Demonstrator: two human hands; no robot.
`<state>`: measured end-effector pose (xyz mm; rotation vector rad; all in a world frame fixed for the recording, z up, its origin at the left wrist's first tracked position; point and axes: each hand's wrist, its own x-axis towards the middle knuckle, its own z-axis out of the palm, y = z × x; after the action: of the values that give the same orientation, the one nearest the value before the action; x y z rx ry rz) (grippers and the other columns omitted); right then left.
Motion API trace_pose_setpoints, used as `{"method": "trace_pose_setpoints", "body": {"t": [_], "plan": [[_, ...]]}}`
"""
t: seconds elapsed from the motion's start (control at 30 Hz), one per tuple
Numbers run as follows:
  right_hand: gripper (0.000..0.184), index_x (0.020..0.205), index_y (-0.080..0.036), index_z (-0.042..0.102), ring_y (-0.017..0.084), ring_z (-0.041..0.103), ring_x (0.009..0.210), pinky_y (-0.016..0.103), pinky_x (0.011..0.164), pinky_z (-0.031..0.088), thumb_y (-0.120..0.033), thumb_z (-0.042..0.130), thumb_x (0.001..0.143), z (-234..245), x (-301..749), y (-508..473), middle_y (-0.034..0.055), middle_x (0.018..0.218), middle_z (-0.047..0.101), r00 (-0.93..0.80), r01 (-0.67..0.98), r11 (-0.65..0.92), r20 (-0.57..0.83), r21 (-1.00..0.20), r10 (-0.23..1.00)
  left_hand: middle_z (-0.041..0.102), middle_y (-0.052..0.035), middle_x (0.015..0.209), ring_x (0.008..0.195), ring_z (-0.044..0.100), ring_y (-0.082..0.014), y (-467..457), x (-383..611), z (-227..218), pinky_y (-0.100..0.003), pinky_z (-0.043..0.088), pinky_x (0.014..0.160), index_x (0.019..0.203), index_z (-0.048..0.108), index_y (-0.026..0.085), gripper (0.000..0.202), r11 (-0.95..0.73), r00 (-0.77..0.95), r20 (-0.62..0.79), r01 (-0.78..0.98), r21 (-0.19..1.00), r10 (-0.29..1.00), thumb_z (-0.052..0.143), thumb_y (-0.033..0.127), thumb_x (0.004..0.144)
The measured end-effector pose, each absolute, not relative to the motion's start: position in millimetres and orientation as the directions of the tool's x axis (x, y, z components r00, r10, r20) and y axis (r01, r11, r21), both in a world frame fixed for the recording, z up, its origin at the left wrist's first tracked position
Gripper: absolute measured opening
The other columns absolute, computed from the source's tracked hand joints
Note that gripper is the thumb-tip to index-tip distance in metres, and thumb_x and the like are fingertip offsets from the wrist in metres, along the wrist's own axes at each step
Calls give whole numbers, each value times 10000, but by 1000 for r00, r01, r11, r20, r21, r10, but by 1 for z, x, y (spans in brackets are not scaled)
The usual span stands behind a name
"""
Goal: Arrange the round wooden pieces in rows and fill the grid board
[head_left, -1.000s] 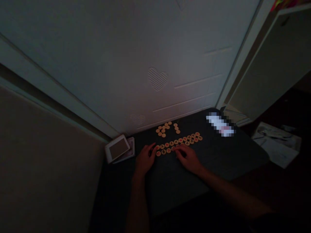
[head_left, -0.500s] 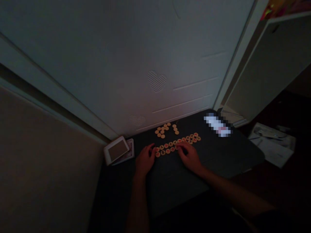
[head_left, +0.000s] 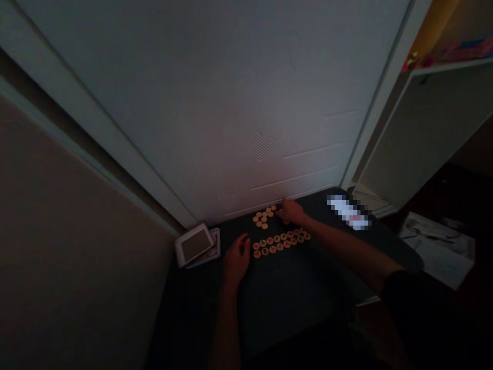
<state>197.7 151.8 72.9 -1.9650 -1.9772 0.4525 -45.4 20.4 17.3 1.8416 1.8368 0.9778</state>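
Small round wooden game pieces with red or dark marks lie in two rows on a dark table. A second loose cluster of pieces sits farther back near the wall. My left hand rests on the table just left of the rows, fingers loosely curled beside the leftmost pieces. My right hand is stretched to the back, fingers curled down over the pieces at the right side of the cluster. The scene is dim, and whether that hand grips a piece is hidden.
A small box with an open lid lies at the table's back left corner. A white patterned object lies at the back right. A pale wall panel with heart shapes backs the table. White shelving and papers stand at right.
My right hand left the near rows and reached back to the far cluster. My left hand stayed beside the rows. The camera tilted slightly, so everything sits lower in view.
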Motion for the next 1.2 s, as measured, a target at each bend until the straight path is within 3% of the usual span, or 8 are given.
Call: {"method": "trace_pose_setpoints", "body": {"t": [0.2,0.33,0.47,0.57,0.67,0.87,1.2], "plan": [[346,1143,-129,682,314,691,1073,372,880,522,-297,681,841,66,193,154,206,1135,716,15,920,-30,-42,-390,999,739,-71,965,835,695,-204,20,-45,17,-312,523,720,1264,644,221,418,-104,-111,259,714,692,960,475,475,980],[312,1139,-111,693,302,685,1067,361,893,512,-277,637,881,72,194,150,207,1109,717,-14,904,21,20,-426,1000,744,-75,967,834,698,-207,20,-44,19,-314,527,723,1222,669,214,396,-118,-114,281,713,691,953,485,464,977],[348,1255,-174,649,220,662,1065,316,937,492,-278,595,927,80,194,129,110,1116,716,-129,845,181,137,-503,982,749,-67,965,821,695,-195,19,-41,22,-306,530,734,1179,692,217,361,-145,-118,313,700,699,942,499,441,971],[297,1218,-234,669,149,664,935,268,874,514,-255,590,932,72,199,93,43,1077,704,-234,758,313,209,-573,949,753,-53,913,778,687,-180,16,-35,25,-292,527,723,1109,720,218,325,-177,-104,332,678,714,938,527,428,955],[243,1140,-230,696,151,655,824,289,755,545,-248,607,915,49,209,47,54,1047,684,-349,451,472,337,-758,875,740,-31,817,672,653,-158,11,-22,28,-271,508,655,1062,731,221,308,-221,-57,334,647,730,941,542,433,945],[211,1087,-238,696,176,705,895,332,824,581,-237,634,885,10,217,-2,46,1068,725,-300,239,334,258,-912,918,731,-30,771,600,611,-147,1,15,29,-271,485,603,1048,738,225,290,-304,153,269,621,722,951,562,418,923],[193,1065,-278,754,204,743,907,370,869,594,-324,606,948,12,217,-3,29,1034,778,-236,224,310,257,-924,937,684,-4,687,585,589,-141,0,19,28,-265,462,590,908,721,225,251,-314,220,225,640,701,949,577,431,911]]}}
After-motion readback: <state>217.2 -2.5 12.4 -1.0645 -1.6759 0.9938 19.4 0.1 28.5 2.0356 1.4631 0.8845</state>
